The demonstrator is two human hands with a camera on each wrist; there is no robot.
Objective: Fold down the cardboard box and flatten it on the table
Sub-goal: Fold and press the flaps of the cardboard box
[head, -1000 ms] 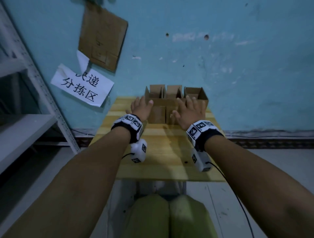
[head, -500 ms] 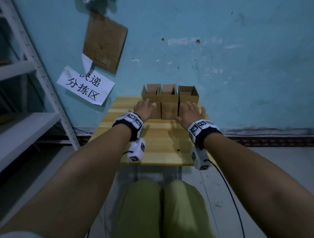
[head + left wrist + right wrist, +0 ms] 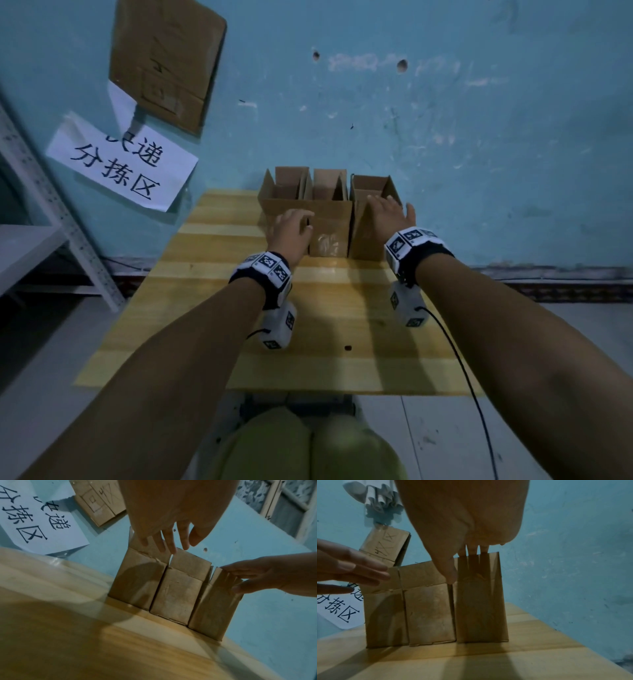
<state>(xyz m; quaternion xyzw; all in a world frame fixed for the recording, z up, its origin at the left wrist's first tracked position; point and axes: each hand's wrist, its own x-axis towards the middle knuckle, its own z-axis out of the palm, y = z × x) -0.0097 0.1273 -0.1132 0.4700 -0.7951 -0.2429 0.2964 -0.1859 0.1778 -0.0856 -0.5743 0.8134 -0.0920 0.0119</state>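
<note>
cardboard all upright, nothing flattened yet: three open boxes stand side by side at the far edge of the counter [image 3: 205, 298], hard by the blue wall [image 3: 445, 137]. left box [image 3: 274, 202], middle box [image 3: 330, 222], right box [image 3: 368, 233], each with its top flaps up. the left hand [image 3: 289, 233] reaches in with fingers straight and spread, tips at the upper front of the left box near the seam with the middle one; whether they press or only hover there i cannot tell, but that grip is open and holds nothing. the right hand [image 3: 390, 214] goes over the right box, fingers dipping past its front flap, thumb against the outer face by the gap to the middle box. it reads as an early pinch on that flap, though how firm is hard to judge. so, by my reading, this is the very start: a box is just being taken up, and all the folding down and pressing flat is left to do.
</note>
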